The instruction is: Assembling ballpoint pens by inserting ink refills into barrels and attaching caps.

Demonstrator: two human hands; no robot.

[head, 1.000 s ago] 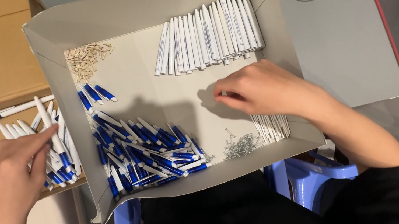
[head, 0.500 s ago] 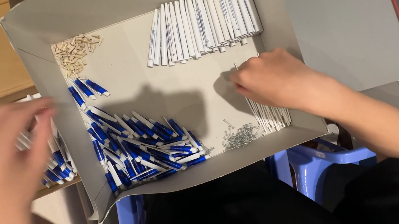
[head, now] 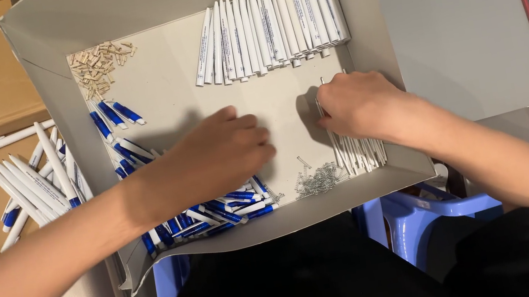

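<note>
I see my left hand (head: 218, 153) lying palm down, fingers loosely together, over the heap of blue-and-white plastic pen parts (head: 217, 211) at the near left of the shallow grey cardboard tray (head: 42, 79). My right hand (head: 354, 103) pinches thin white refill tubes (head: 360, 153) lying directly beneath it at the tray's right wall, beside small metal springs (head: 317, 179).

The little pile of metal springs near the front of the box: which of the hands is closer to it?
Right. The right hand is just above the springs; the left hand rests farther left, over the blue pen parts.
</note>
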